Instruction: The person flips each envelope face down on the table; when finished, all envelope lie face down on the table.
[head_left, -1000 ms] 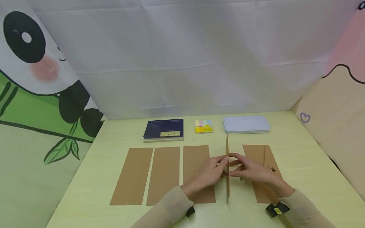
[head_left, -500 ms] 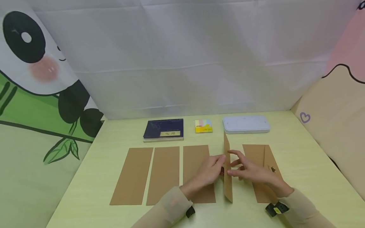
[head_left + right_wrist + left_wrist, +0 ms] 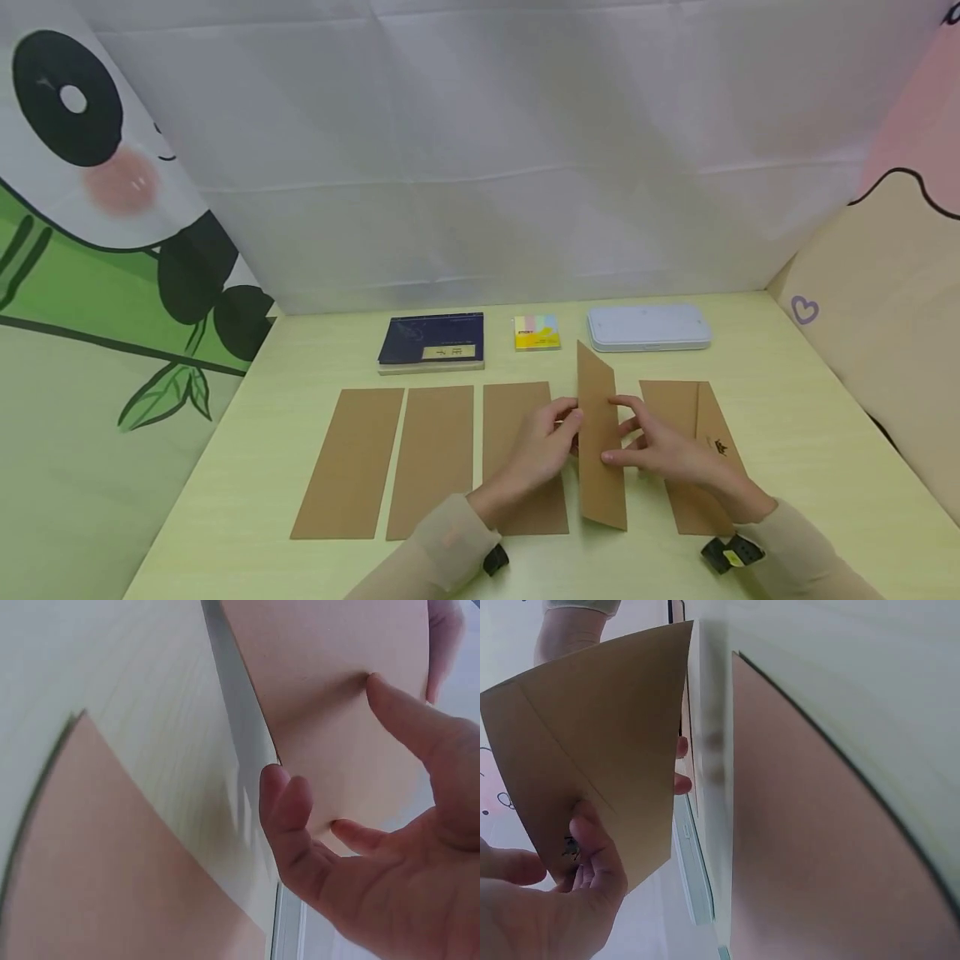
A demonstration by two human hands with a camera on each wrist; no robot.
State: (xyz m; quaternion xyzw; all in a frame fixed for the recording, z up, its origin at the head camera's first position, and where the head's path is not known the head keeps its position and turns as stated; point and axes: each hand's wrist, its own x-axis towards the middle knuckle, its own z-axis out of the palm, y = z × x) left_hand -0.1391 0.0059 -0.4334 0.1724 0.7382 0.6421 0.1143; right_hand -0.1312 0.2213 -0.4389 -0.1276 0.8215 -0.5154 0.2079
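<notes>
A thin brown kraft-paper piece [image 3: 598, 450] stands on edge in the head view, its plain face turned to the right. My left hand [image 3: 543, 446] pinches its left edge. In the left wrist view, its other face carries a line and a small dark print, partly covered by my left hand [image 3: 577, 877]. Thumb and another fingertip of my right hand [image 3: 660, 450] touch the plain face; in the right wrist view, other fingers of my right hand [image 3: 390, 877] bend near its lower edge. Flat on either side lie similar brown pieces [image 3: 517, 396] [image 3: 705, 492].
Two more brown pieces [image 3: 347, 467] [image 3: 431, 462] lie flat in a row at the left. Behind them are a dark blue book [image 3: 431, 337], a sticky-note pack [image 3: 536, 332] and a pale flat case [image 3: 648, 327]. A white cloth [image 3: 480, 167] hangs at the table's back.
The upright brown piece has turned from edge-on to show its plain face, tilting leftward. My left hand has shifted slightly left with it; my right hand stays nearly in place.
</notes>
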